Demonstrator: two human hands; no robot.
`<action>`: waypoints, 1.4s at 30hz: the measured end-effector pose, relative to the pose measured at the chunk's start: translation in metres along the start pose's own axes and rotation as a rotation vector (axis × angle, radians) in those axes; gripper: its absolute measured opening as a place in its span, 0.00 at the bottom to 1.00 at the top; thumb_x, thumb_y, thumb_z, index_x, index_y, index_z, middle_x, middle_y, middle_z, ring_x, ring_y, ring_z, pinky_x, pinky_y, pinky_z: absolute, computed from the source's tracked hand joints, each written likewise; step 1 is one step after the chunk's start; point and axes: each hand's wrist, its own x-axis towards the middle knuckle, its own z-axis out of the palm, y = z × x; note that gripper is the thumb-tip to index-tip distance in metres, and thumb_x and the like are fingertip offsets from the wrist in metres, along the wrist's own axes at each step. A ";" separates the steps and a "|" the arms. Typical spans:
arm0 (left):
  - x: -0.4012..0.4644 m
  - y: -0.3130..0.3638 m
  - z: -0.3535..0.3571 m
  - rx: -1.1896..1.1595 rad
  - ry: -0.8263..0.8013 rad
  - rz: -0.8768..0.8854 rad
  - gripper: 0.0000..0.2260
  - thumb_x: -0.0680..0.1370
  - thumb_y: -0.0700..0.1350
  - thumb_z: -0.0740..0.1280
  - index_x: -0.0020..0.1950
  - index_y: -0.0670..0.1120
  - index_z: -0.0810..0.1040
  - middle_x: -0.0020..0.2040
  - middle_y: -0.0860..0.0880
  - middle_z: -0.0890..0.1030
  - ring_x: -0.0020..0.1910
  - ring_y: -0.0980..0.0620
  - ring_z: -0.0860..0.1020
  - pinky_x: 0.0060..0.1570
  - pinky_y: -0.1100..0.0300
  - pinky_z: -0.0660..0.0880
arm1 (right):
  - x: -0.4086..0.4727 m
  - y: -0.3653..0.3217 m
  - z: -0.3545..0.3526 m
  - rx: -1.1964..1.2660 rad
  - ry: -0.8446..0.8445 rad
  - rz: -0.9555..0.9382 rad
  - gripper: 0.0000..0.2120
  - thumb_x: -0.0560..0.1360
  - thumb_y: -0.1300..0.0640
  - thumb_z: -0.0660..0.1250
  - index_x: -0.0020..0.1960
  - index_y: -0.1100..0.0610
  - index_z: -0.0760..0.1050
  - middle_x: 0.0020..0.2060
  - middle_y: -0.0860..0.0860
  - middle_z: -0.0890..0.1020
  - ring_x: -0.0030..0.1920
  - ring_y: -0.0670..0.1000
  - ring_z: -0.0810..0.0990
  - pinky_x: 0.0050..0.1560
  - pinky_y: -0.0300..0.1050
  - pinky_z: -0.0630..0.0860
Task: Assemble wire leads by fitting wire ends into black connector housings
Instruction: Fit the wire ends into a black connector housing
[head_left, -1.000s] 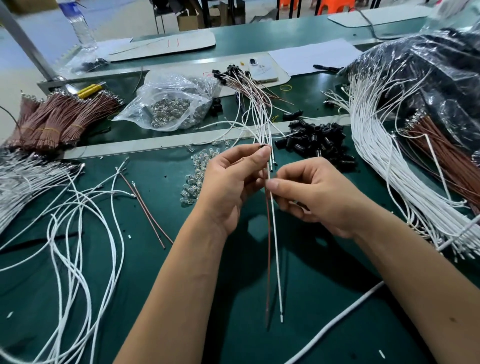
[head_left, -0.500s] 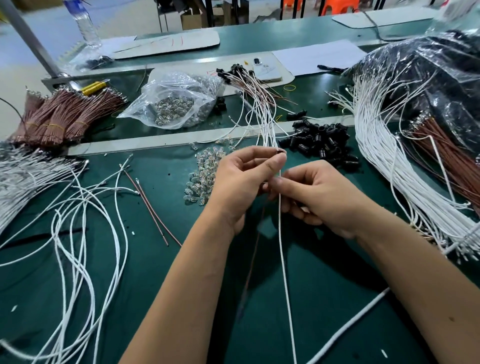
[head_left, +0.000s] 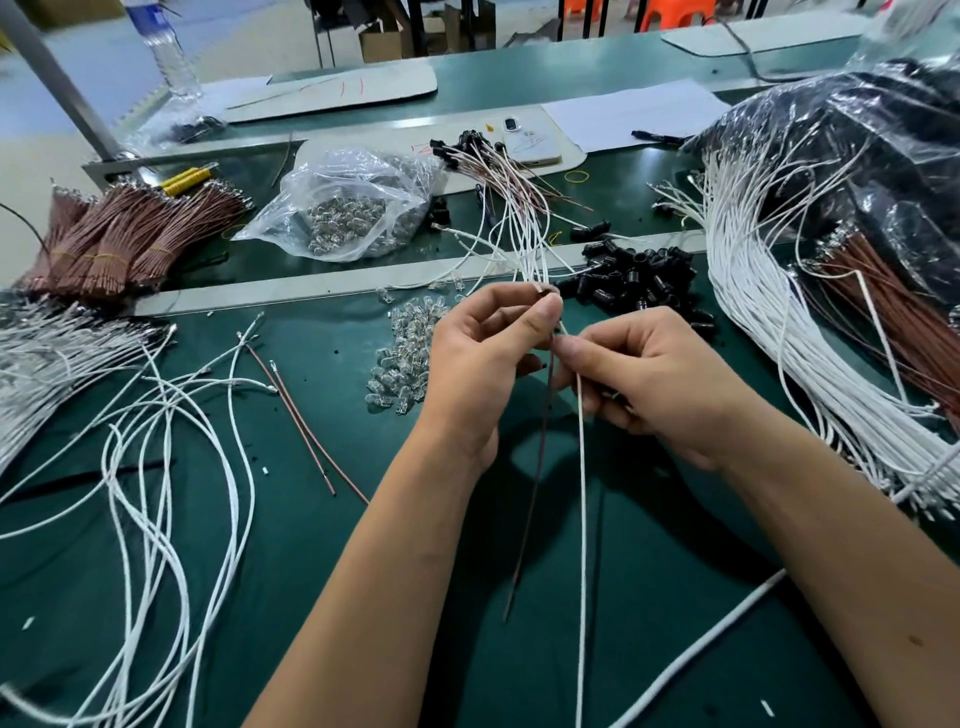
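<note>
Above the middle of the green counter (head_left: 675, 597), the left hand (head_left: 483, 358) is raised with its thumb and forefinger pinched together at their tips. A small part is held in that pinch, at the upper end of 2 wires; whether it is a black connector housing cannot be told, since the fingers cover it. The right hand (head_left: 654, 374) lies just beside the left, slightly lower and nearer the body, with its fingers curled. Its forefinger tip is pressed against the white wire (head_left: 581, 519) just below the left hand's pinch, so that the 2 hands almost touch.

Both wires hang from the pinch toward the viewer, their long axes running nearly straight down the picture. The brown wire (head_left: 530, 499) lies just left of the white one and ends sooner, its free tip hanging above the counter; the white wire runs on out of the lower edge.

The fitting appears to be in hand: the wire end would have to be pushed up along its own axis into the held part, and the right hand is judged the better placed to do that.

Beyond the hands, a heap of black connector housings (head_left: 639, 283) lies close to the right hand. Clear LEDs (head_left: 410, 338) are scattered left of it, and finished leads (head_left: 519, 208) fan out farther back.
</note>
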 end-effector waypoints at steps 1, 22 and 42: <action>0.001 0.000 -0.002 0.019 -0.013 -0.017 0.03 0.77 0.38 0.72 0.47 0.45 0.81 0.38 0.51 0.82 0.41 0.49 0.78 0.43 0.56 0.73 | 0.001 0.001 -0.001 -0.003 0.043 -0.015 0.18 0.79 0.48 0.70 0.39 0.61 0.83 0.26 0.53 0.77 0.21 0.46 0.67 0.20 0.34 0.59; 0.005 0.010 -0.017 0.103 0.063 0.067 0.04 0.76 0.38 0.75 0.46 0.46 0.83 0.35 0.51 0.82 0.32 0.55 0.77 0.35 0.64 0.74 | 0.000 0.008 0.000 -0.261 0.008 -0.104 0.13 0.80 0.49 0.71 0.43 0.58 0.84 0.31 0.55 0.82 0.25 0.47 0.73 0.26 0.35 0.67; 0.003 0.004 -0.010 0.181 -0.078 0.115 0.05 0.74 0.35 0.76 0.47 0.41 0.82 0.41 0.44 0.83 0.39 0.53 0.80 0.41 0.63 0.77 | 0.003 0.014 0.003 -0.093 0.047 -0.103 0.10 0.78 0.55 0.75 0.38 0.53 0.82 0.24 0.45 0.74 0.25 0.45 0.68 0.25 0.35 0.63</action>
